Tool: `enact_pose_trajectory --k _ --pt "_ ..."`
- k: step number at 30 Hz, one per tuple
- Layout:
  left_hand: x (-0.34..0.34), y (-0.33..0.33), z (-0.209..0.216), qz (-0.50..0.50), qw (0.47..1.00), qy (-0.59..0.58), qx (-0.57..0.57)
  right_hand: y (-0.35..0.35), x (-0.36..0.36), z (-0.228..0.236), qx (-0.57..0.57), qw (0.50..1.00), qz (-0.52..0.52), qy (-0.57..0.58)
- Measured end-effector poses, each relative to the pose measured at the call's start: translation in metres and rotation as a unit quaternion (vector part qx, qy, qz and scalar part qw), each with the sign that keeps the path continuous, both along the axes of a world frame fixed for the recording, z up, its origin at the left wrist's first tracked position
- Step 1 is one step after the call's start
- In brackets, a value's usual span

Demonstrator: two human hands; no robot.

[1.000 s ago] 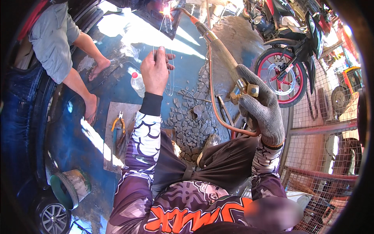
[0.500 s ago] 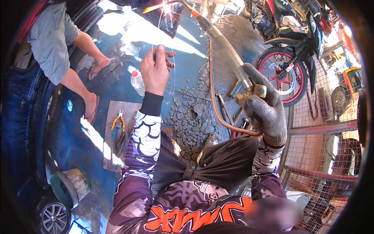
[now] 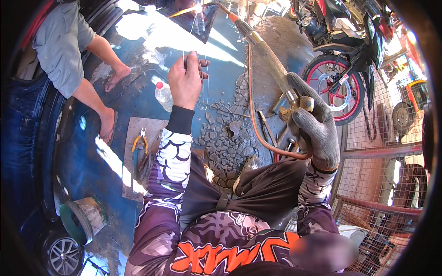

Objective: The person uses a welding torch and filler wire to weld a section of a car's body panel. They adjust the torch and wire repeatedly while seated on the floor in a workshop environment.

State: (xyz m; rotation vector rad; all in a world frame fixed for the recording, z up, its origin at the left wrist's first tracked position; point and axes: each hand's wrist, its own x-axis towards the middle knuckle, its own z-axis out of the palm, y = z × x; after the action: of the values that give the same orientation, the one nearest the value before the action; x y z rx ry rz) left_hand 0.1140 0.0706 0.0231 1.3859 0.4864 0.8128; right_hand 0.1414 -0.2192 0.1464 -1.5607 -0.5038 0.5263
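Note:
My right hand (image 3: 316,124), in a grey knit glove, is closed around the handle of a gas torch (image 3: 271,60) near its brass valves. From the bent tip at the top, an orange flame (image 3: 183,11) points left, with a small bright glow beside it. My bare left hand (image 3: 184,85) pinches a thin metal wire (image 3: 206,85); one end rises toward the flame and the rest loops below the fingers. Behind the flame is a dark, flat-looking piece (image 3: 209,25), partly lost in glare. A reddish hose (image 3: 250,99) curves beside my right hand.
A clear bottle with a red cap (image 3: 163,95) stands behind my left wrist. Pliers (image 3: 140,141) lie on a board (image 3: 133,126) at left. Broken rubble (image 3: 225,156) covers the floor ahead. A bucket (image 3: 85,221), another person's legs (image 3: 99,103) and a motorcycle (image 3: 340,85) are around me.
The spray of sparks at the torch tip has shrunk to a small glow. My left hand has shifted very slightly, still with the wire; the torch is almost still.

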Motion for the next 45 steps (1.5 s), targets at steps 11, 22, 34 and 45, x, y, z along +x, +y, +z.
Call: enact_pose_trajectory --k 11,22,34,45 --pt "-0.0001 0.0015 -0.0011 0.003 1.0 0.011 0.021 -0.0003 0.0039 0.0013 -0.03 0.999 0.016 -0.005" --pt "-0.0004 -0.0002 0.0008 0.007 1.0 0.01 0.02 0.0025 0.0047 -0.0021 -0.021 1.0 0.005 -0.016" --pt "0.0011 0.0002 0.0006 0.006 1.0 0.007 0.005 0.0006 0.0046 -0.0018 -0.015 1.0 0.018 -0.004" --pt "0.0019 0.002 -0.0007 0.005 1.0 0.01 0.007 0.0015 0.0054 -0.0025 -0.018 1.0 0.008 -0.019"
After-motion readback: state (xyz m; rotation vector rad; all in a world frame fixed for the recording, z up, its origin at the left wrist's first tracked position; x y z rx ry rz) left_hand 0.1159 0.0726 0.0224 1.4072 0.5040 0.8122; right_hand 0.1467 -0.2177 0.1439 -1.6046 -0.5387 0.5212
